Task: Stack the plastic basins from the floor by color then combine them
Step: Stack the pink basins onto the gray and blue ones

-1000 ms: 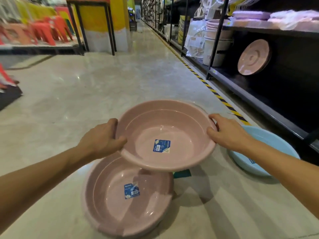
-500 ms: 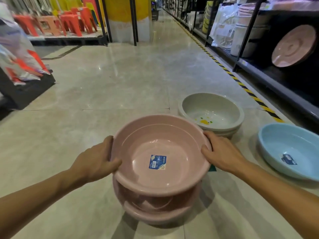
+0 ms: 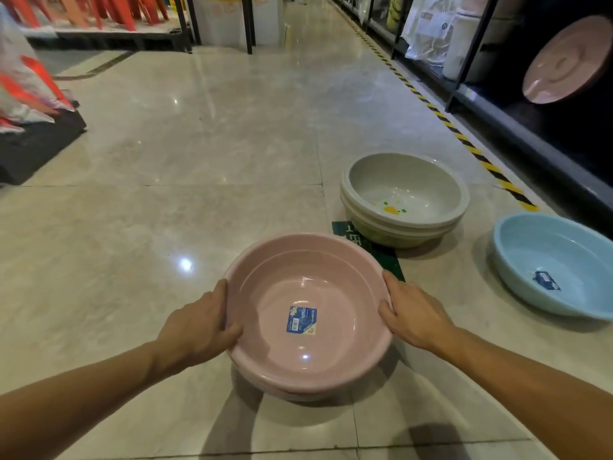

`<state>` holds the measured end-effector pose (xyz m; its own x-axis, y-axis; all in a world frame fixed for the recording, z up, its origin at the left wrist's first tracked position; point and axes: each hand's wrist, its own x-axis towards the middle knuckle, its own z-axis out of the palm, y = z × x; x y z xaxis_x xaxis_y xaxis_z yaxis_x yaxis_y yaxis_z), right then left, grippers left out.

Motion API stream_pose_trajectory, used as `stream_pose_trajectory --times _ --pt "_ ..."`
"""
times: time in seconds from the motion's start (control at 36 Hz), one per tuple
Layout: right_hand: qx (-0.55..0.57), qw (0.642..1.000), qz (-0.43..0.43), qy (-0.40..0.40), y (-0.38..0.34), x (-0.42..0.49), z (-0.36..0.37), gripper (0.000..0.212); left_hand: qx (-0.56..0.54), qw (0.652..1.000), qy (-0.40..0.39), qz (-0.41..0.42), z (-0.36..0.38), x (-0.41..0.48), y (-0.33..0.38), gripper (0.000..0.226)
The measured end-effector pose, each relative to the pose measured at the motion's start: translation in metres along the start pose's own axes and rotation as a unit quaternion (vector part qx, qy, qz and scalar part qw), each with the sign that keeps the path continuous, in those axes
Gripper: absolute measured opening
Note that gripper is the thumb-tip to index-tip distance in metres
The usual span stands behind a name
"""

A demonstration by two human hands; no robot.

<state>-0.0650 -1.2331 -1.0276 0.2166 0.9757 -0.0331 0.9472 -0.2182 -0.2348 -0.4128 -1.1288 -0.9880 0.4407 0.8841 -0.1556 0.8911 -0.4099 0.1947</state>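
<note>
A pink basin with a blue label inside sits nested in another pink basin, whose rim shows just below it, on the tiled floor in front of me. My left hand grips the pink basin's left rim and my right hand grips its right rim. Beyond it to the right stands a stack of grey-white basins with yellow and green specks inside. A light blue basin with a dark label lies alone at the far right.
A dark shelf unit runs along the right behind yellow-black floor tape, with a pink lid leaning on it. A green floor sticker lies between the stacks. A dark display base stands at the left; red stools at the back left.
Both hands have lowered the upper pink basin down into the lower one until it nests fully. The view has tilted, bringing the grey stack and the blue basin into sight.
</note>
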Motion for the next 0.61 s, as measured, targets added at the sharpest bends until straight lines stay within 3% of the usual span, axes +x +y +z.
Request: stream_pose_trajectory --times 0.39,0.53,0.61 --pt "-0.051 0.997 0.05 -0.03 -0.003 0.008 0.026 0.057 -0.02 0.999 -0.037 -0.024 0.021 0.003 0.001 0.074" --pt "-0.053 0.996 0.051 -0.043 -0.003 0.011 0.026 0.058 -0.006 0.999 -0.027 -0.019 0.015 0.006 0.002 0.062" --pt "-0.103 0.992 0.051 -0.044 -0.007 0.013 0.018 0.045 0.033 0.999 -0.012 -0.025 0.011 0.012 -0.001 0.053"
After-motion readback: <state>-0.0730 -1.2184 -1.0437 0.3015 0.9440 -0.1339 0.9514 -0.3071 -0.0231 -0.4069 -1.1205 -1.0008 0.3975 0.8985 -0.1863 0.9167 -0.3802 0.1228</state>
